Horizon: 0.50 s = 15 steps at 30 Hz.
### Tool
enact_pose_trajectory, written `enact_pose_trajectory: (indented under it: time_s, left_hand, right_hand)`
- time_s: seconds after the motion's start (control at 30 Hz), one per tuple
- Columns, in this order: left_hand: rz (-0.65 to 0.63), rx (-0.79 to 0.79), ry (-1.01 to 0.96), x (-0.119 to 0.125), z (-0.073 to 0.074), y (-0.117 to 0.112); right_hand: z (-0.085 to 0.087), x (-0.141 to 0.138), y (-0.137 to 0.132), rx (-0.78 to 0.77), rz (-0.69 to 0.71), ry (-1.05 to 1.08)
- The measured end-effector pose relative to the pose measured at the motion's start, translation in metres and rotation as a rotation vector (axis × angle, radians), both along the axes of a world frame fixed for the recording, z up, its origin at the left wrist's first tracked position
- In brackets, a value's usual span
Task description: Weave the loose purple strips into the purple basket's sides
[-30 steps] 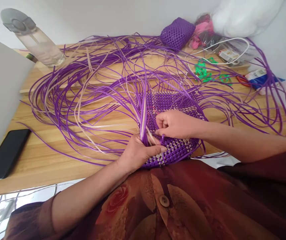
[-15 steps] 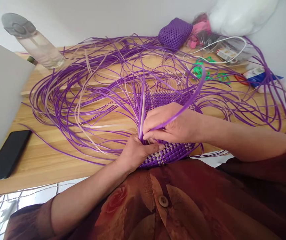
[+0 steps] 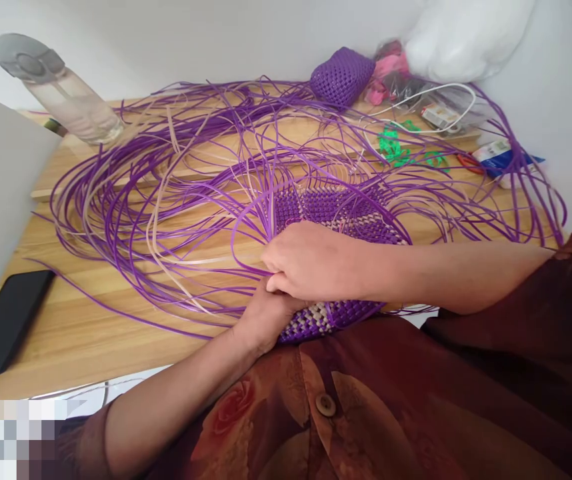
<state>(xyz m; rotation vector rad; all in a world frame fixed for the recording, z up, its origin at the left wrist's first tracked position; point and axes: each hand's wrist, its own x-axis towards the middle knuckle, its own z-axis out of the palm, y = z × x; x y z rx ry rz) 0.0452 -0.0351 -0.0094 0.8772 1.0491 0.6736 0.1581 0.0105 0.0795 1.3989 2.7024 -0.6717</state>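
A flat woven mat point(image 3: 346, 213) of purple and cream strips lies at the near edge of the wooden table point(image 3: 91, 320). Long loose purple strips point(image 3: 131, 200) fan out from it over the table. My right hand point(image 3: 311, 260) lies across the mat's left edge, fingers curled down on a purple strip there. My left hand point(image 3: 266, 317) sits under and just behind it, mostly covered, pressed against the mat's near left corner; its fingers are hidden.
A clear bottle with a grey lid point(image 3: 61, 93) stands at the far left. A black phone point(image 3: 6, 320) lies at the near left. At the back right are a small purple woven pouch point(image 3: 341, 77), green clips point(image 3: 396, 147), a white cable point(image 3: 441, 93) and bags.
My right hand pulled a purple strip up in a loop, then came down leftward over the mat's edge, now covering my left hand. The view shifted slightly.
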Motion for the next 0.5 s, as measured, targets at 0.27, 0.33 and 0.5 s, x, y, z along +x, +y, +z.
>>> enact_pose_trajectory:
  time_s: [0.27, 0.33, 0.5]
  left_hand:
    - [-0.041, -0.118, -0.212, 0.002, 0.003, -0.001]
    - [-0.071, -0.16, -0.185, 0.001, 0.002, -0.001]
    - [-0.086, -0.092, -0.127, 0.003, -0.001, 0.001]
  right_hand:
    - [0.001, 0.023, 0.013, 0.01, -0.121, 0.113]
    - [-0.005, 0.034, 0.013, 0.052, -0.19, 0.144]
    - [-0.01, 0.038, 0.007, 0.016, -0.22, 0.186]
